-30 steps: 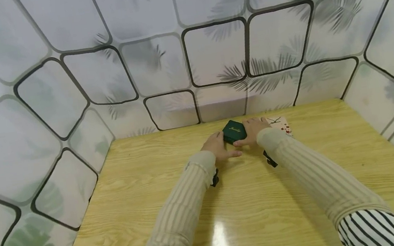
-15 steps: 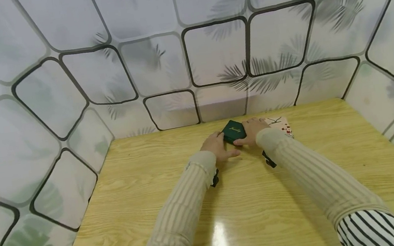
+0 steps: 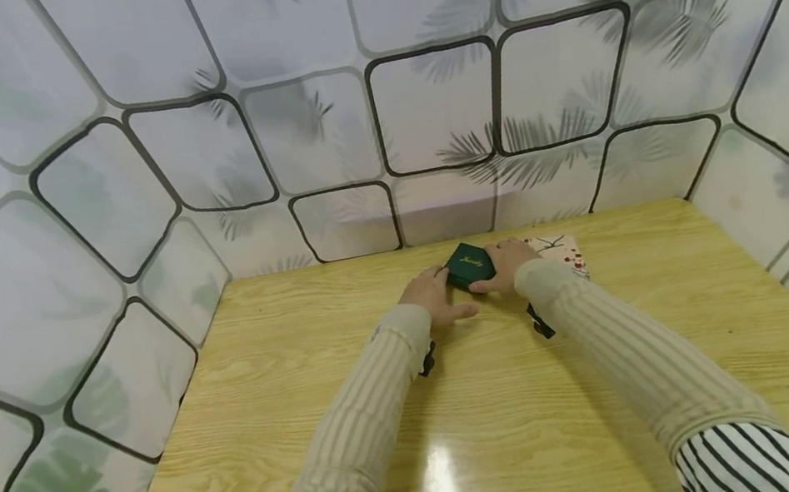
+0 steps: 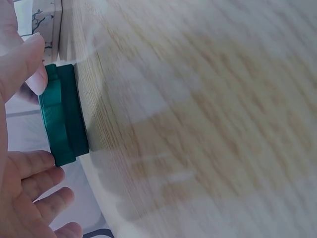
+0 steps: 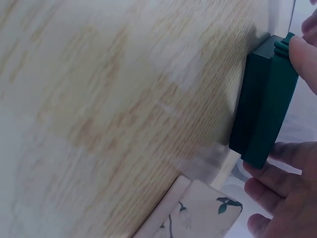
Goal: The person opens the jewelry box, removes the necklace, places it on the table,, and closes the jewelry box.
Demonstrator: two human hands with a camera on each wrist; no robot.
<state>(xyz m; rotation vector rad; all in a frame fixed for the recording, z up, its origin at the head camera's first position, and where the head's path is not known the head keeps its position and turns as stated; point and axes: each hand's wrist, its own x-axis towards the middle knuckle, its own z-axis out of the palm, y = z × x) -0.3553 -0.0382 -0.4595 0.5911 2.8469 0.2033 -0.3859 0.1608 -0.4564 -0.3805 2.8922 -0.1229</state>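
Note:
A small dark green gift box with several flat sides and gold lettering on its lid lies near the table's far edge. My right hand holds it from the right, its thumb at the near corner and its fingers along the right side. My left hand touches the left side with its fingertips, while its thumb sticks out rightward, apart from the box. In the left wrist view, the lid is wider than the darker base. The right wrist view shows the right thumb against the lid's edge.
Just right of the green box lies a pale box printed with branches and red blossoms, partly hidden by the right hand. The wooden table ends at a patterned fabric wall, which also rises on both sides.
The left thumb has drawn back slightly to the left. Otherwise both hands and the green box stay nearly in place.

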